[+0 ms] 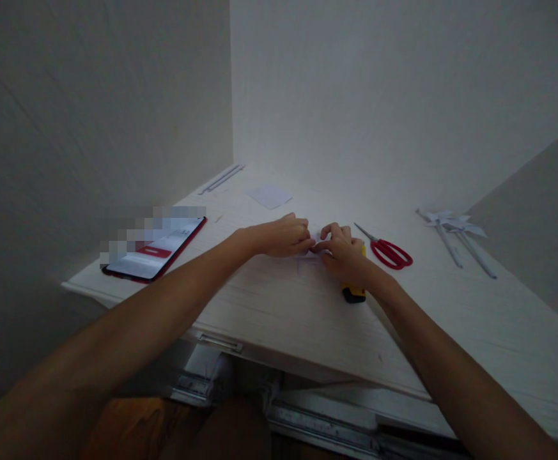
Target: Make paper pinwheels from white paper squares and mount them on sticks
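Note:
My left hand (286,236) and my right hand (342,252) meet over the middle of the white table (279,313). Both have their fingers pinched on a small white piece of paper (316,237), mostly hidden by the fingers. Partly under my right wrist lies a yellow and black tool (354,294); its kind is hidden. Just right of that hand rest scissors (390,253) with red handles, blades pointing away to the left. A square sheet of white paper (270,196) lies flat beyond my left hand.
At the left edge lies a phone (163,246) in a red case, screen lit. Thin rolled paper sticks (222,179) lie at the back left. Paper pinwheels on sticks (456,223) lie on the right. Walls close off the back and left. A drawer handle (220,343) shows below the front edge.

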{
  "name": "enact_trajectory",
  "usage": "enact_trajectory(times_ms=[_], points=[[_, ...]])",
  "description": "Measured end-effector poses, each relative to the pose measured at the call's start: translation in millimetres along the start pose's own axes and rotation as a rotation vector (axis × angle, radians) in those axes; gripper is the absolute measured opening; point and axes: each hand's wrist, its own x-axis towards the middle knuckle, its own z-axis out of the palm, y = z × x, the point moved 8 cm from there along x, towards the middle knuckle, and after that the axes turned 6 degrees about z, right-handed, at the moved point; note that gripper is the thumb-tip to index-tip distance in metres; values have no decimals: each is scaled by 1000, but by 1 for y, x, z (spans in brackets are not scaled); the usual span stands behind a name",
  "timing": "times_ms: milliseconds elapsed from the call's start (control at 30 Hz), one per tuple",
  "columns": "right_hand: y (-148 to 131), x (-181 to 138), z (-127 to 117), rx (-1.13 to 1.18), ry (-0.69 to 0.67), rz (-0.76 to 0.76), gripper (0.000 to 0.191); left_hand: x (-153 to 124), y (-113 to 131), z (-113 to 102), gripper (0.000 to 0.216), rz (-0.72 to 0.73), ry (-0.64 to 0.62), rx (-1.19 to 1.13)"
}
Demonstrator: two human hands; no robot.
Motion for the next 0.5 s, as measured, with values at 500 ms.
enact_trajectory(times_ms=[500], points=[[22,9,4,157,-48,94,36,-4,7,5,37,-39,-68,-46]])
